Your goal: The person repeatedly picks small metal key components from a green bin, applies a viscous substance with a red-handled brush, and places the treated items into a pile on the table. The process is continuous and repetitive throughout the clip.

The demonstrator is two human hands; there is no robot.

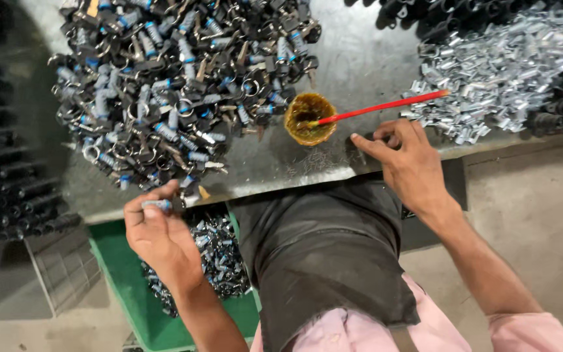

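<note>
Left hand (159, 236) pinches lock cylinder (158, 205) at fingertips.

bare bench (360, 65) lies open between lock pile (177, 85) and clip heap (496, 72), except the cup (309, 118).

Left hand (161, 231) palm up, fingers (158, 195) pinched together; right hand (405, 156) palm down, forefinger outstretched.

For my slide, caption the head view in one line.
Left hand pinches a small cylinder part above a green bin; right hand rests beside a grease cup.
</note>
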